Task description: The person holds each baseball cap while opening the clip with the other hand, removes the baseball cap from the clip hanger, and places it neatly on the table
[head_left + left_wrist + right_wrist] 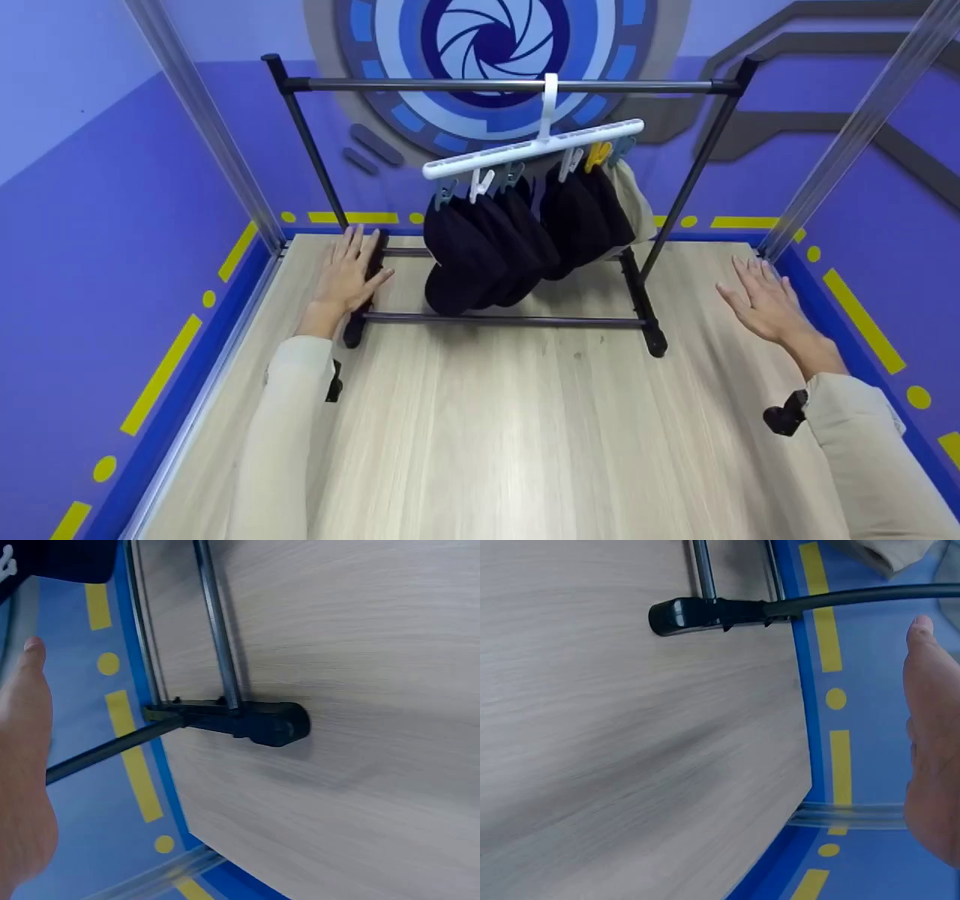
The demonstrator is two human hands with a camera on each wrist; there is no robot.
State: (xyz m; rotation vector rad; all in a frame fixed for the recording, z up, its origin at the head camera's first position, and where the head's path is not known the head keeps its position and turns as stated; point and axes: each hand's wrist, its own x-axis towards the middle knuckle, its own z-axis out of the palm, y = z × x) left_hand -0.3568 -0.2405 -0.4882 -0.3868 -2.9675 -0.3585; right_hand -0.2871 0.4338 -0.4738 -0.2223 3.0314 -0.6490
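A white clip hanger (532, 148) hangs by its hook from the top bar of a black garment rack (495, 85), tilted with its right end higher. Several dark socks (469, 251) and a beige one (634, 199) hang from its grey, white and yellow clips. My left hand (341, 274) is spread flat, fingers straight, over the rack's left side; in the left wrist view the hand (22, 772) appears apart from the rack foot (247, 720). Right of the rack, my right hand (772, 304) is also spread with straight fingers, holding nothing.
The rack stands at the back of a light wooden tabletop (480, 420). Blue panels with yellow marks (862, 319) enclose the back and sides. Clear upright posts (217, 127) stand at the back corners. A black wrist mount (785, 414) sits by the right cuff.
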